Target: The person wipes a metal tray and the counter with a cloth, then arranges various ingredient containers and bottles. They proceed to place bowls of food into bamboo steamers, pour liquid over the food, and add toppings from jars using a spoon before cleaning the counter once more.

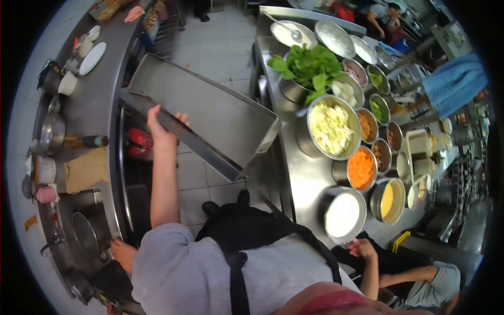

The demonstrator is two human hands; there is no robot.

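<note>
LEFT: your fingers (182,118) pinched one side wall of the rectangular metal tray (202,107), tilted between the worktops (307,184) | RIGHT: your fingers (356,248) curled near the white-filled bowl (344,214), grip unclear

The left hand (165,131) grips a deep metal tray (202,105) beside a steel surface (307,184) crowded with bowls, shredded carrot (361,168) among them.
</note>
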